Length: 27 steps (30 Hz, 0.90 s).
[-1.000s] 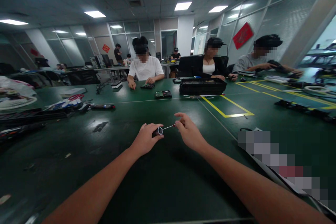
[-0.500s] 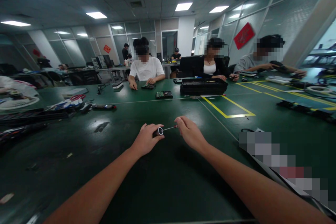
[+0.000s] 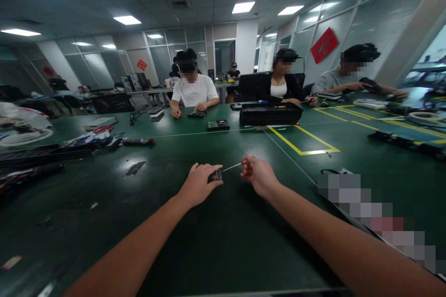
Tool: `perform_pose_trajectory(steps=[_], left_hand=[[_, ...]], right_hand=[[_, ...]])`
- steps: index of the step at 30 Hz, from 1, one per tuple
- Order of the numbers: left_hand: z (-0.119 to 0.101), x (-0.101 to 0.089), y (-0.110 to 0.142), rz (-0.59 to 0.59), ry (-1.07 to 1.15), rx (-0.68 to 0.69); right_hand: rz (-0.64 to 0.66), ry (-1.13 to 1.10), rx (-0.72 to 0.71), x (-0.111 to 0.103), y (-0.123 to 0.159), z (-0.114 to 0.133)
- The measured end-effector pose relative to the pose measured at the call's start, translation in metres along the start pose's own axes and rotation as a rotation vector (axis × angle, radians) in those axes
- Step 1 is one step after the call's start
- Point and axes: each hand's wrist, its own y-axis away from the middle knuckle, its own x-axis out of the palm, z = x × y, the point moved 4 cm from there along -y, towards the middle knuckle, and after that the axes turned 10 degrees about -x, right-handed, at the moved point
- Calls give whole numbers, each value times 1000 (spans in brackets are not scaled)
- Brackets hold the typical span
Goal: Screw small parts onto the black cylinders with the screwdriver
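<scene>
My left hand (image 3: 199, 183) is closed around a small dark cylinder (image 3: 216, 175) with a pale ring at its end, tilted toward the right. What this part is, I cannot make out; my fingers and palm cover most of it. My right hand (image 3: 260, 174) grips a thin screwdriver (image 3: 232, 167) by its reddish handle. The metal shaft points left, and its tip is near the cylinder's ringed end; whether the two touch is too small to tell. Both hands are just above the green table (image 3: 223, 250).
Across the table, a circuit-board-like part (image 3: 218, 125) lies left of a black tray (image 3: 271, 114). Tools and cables (image 3: 94, 137) pile up on the left, beside a dark screwdriver-like tool (image 3: 138, 142). Yellow tape (image 3: 319, 152) marks the right side. Several people sit opposite, working.
My right hand has shifted right and turned, so more of the screwdriver's shaft shows. My left hand has moved slightly right with the cylinder, whose ringed end has turned.
</scene>
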Motion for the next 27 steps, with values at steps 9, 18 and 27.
perform_pose_trajectory(steps=[9, 18, 27], left_hand=[[14, 7, -3, 37, -12, -73], [10, 9, -1, 62, -26, -57], [9, 6, -3, 64, 29, -76]], right_hand=[[52, 94, -146, 2, 1, 2], [159, 316, -352, 10, 8, 10], [98, 667, -633, 9, 22, 35]])
